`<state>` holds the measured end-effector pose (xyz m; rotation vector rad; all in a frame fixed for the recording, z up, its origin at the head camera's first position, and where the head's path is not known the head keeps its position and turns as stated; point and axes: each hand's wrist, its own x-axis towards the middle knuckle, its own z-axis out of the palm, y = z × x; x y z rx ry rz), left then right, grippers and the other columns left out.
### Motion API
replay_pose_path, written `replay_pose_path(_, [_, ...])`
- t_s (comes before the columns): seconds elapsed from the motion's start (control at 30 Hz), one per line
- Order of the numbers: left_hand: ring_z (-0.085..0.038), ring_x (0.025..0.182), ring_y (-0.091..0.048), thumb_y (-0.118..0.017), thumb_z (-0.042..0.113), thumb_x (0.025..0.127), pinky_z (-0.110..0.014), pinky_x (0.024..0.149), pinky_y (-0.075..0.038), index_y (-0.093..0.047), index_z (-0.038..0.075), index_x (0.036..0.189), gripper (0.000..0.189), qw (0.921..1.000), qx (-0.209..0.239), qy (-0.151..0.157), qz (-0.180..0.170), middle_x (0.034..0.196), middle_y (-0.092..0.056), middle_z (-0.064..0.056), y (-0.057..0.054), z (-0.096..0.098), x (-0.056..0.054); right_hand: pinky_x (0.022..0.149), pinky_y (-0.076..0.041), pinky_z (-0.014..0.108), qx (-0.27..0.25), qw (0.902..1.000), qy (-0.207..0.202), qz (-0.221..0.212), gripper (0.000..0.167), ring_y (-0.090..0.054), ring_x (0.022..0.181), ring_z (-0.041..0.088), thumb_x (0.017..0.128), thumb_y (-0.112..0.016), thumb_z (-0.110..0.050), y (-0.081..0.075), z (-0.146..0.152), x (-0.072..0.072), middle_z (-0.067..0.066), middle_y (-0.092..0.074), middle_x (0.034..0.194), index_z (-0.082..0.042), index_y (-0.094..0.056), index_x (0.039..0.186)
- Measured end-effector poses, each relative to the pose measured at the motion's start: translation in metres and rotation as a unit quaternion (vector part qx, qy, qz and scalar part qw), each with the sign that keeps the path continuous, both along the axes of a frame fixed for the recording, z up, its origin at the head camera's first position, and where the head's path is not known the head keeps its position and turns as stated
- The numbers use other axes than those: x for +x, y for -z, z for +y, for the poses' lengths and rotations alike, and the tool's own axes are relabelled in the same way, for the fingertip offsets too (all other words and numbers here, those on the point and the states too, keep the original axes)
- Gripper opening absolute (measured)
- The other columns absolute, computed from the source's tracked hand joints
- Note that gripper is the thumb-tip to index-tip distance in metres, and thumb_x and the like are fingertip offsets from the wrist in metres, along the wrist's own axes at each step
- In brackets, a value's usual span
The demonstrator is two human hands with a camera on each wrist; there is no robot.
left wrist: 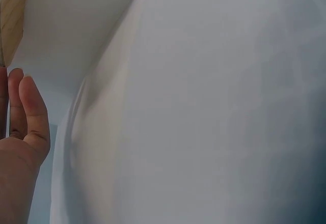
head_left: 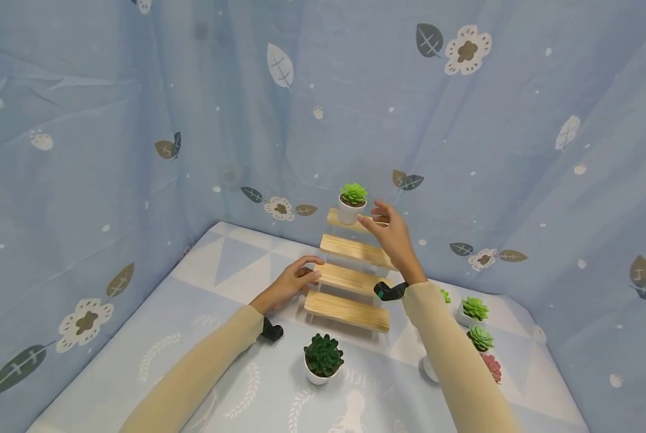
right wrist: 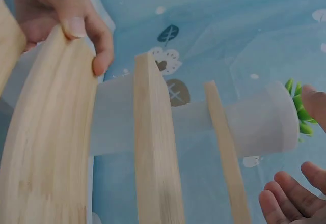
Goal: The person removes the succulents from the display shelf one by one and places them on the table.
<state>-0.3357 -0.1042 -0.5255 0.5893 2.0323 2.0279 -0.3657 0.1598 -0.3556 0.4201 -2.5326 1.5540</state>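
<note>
A four-step wooden stand (head_left: 350, 308) has a white pot with a bright green succulent (head_left: 351, 210) on its top step. Beside that pot, my right hand (head_left: 393, 237) is held with fingers spread and nothing in them. The right wrist view shows its thumb (right wrist: 316, 104) close by the leaves and the other fingers apart from the pot. My left hand (head_left: 290, 284) grips the left end of the second step from the bottom. Its thumb and forefinger lie around that end in the right wrist view; in the left wrist view, fingertips (left wrist: 30, 94) are right at the wood.
A potted dark green succulent (head_left: 324, 358) stands before the stand. To the right, partly behind my right sleeve (head_left: 458, 361), are several more potted plants, among them a light green succulent (head_left: 474, 308) and a pink one (head_left: 492, 367). A patterned blue curtain (head_left: 355, 90) hangs behind the table.
</note>
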Motion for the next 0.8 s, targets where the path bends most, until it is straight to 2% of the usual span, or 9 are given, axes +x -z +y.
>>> replay_pose_path(0.17, [-0.031,0.111,-0.065,-0.061,0.032,0.106,-0.044,0.088,-0.055,-0.052,0.026,0.146,0.041,1.0000,-0.001,0.004,0.000,0.117,-0.063,-0.016,-0.002,0.001,0.001,0.109,-0.042,0.047,-0.023,0.9995,0.013,-0.016,0.089,-0.048,0.134,0.028,0.090,-0.076,-0.054,0.001,-0.006,-0.009,0.012,-0.050,0.148,-0.011,-0.038,0.158])
replay_pose_path(0.47, [-0.032,0.111,-0.064,-0.061,0.035,0.106,-0.045,0.088,-0.055,-0.052,0.025,0.146,0.042,1.0000,0.004,0.003,-0.004,0.117,-0.063,-0.017,-0.004,0.001,0.000,0.110,-0.042,0.046,-0.046,0.9976,-0.001,-0.052,0.091,-0.045,0.139,0.029,0.091,-0.077,-0.052,0.003,-0.012,-0.027,0.012,-0.045,0.152,-0.012,-0.034,0.160])
replay_pose_path(0.63, [-0.031,0.112,-0.064,-0.062,0.037,0.105,-0.046,0.090,-0.054,-0.053,0.028,0.144,0.041,1.0000,0.001,0.004,-0.008,0.117,-0.063,-0.016,-0.004,0.001,0.000,0.112,-0.040,0.047,-0.063,0.9958,-0.015,-0.065,0.092,-0.042,0.141,0.029,0.090,-0.079,-0.049,0.001,-0.013,-0.032,0.013,-0.042,0.154,-0.014,-0.033,0.161])
replay_pose_path(0.8, [-0.031,0.112,-0.064,-0.062,0.037,0.105,-0.047,0.091,-0.054,-0.051,0.025,0.147,0.044,0.9999,-0.003,0.005,-0.008,0.117,-0.063,-0.015,-0.003,-0.001,0.001,0.111,-0.040,0.048,-0.064,0.9952,-0.022,-0.070,0.094,-0.043,0.140,0.030,0.088,-0.081,-0.049,-0.001,-0.017,-0.034,0.013,-0.041,0.155,-0.015,-0.032,0.161])
